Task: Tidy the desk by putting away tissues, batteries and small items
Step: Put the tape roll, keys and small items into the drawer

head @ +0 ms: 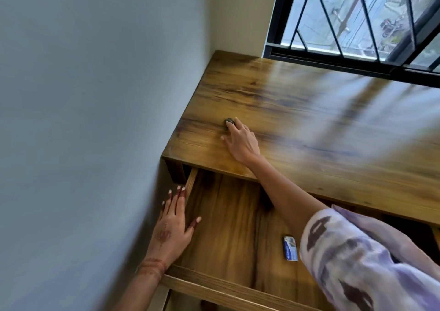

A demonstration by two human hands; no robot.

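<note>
The item (229,121), small, dark and round, is seen in the head view lying on the table (309,125) near its left edge, well apart from the window (357,25). It is touched by the right hand (240,141), whose fingers (230,126) are stretched nearly straight and not yet closed round it. The left hand (173,222) is laid along the left wall of the open drawer (228,227), its fingers straight and holding nothing. A small blue-and-white box (291,248) lies in the drawer beside the sleeve (357,263). The pickup is judged to be in hand. Next, the item must be pinched, lifted and brought near, into the drawer.
</note>
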